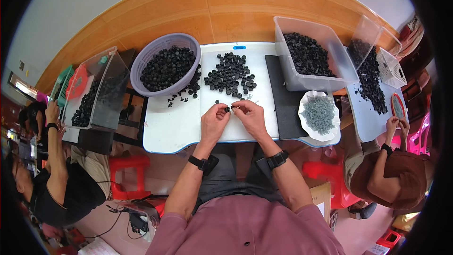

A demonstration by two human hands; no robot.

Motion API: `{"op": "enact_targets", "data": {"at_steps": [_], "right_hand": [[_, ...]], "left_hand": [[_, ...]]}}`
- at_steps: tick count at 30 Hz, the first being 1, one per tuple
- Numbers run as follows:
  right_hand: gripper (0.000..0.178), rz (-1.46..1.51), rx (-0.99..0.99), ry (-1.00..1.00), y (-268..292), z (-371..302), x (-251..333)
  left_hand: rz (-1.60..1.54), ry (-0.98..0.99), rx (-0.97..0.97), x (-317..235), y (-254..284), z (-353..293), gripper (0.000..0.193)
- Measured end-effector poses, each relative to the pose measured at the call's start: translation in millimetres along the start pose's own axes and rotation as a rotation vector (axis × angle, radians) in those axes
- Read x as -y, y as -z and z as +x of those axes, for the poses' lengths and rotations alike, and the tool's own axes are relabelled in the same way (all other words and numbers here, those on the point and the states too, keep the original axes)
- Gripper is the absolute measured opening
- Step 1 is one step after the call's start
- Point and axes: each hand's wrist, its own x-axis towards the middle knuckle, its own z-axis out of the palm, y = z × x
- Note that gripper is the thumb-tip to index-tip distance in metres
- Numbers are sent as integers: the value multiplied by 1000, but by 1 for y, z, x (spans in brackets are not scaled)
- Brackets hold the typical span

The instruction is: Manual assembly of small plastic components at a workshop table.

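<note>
Over the near middle of the white table [184,127], my two hands meet. The fingers of my left hand [214,122] are pinched on a small round black part [227,109]. My right hand [251,117] is closed right beside it, its fingertips at a tiny thin piece too small to name. Just beyond my hands lies a loose pile of black round parts [229,73]. A few thin grey pieces [254,99] lie next to my right fingers.
Back left stands a purple basket [137,73] of black parts; back right, a clear plastic bin [306,82] of black pieces. A white scalloped dish [326,136] of thin grey pieces rests on the right, near a black mat [285,113]. Co-workers sit on both sides.
</note>
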Motion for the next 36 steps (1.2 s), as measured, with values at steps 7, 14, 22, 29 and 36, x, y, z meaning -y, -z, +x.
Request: {"op": "enact_targets", "data": {"at_steps": [7, 14, 22, 29, 36], "right_hand": [[15, -118, 14, 61, 0, 1, 1], [14, -177, 65, 55, -1, 1, 5], [16, 0, 45, 25, -1, -1, -5], [17, 27, 72, -55, 3, 0, -7], [15, 53, 22, -56, 0, -1, -3]], "left_hand": [[39, -74, -14, -1, -1, 0, 22], [66, -65, 15, 1, 2, -1, 26], [0, 9, 42, 3, 5, -1, 29], [-52, 47, 76, 0, 6, 0, 26], [-54, 6, 69, 2, 5, -2, 27]]}}
